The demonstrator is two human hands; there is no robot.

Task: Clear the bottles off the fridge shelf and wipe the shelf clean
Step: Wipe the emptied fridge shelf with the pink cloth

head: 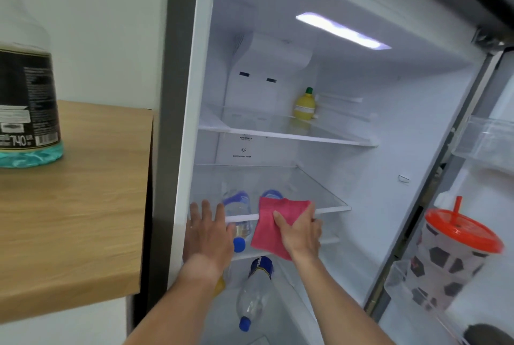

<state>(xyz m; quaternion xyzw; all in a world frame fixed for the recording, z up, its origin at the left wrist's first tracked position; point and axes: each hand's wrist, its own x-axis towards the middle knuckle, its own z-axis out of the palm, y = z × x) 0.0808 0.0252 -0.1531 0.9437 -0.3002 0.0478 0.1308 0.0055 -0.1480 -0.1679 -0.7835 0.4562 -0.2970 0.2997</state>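
My right hand (301,233) grips a pink cloth (274,229) at the front edge of the middle glass shelf (328,200); the cloth hangs down over the white rim. My left hand (208,229) lies flat and open on the shelf's front rim at the left. No bottle stands on this shelf. Beneath it, seen through the glass, lies a clear bottle with a blue cap (238,222). Lower down another clear plastic bottle (254,293) with a blue label lies on its side. On the upper shelf stands a yellow lemon-shaped bottle (305,105).
A wooden counter (69,205) left of the fridge carries a large clear jug with a dark label (26,105). The open door at right holds a patterned cup with an orange lid and straw (456,258) in a rack. The fridge's grey side wall (175,122) stands between counter and shelves.
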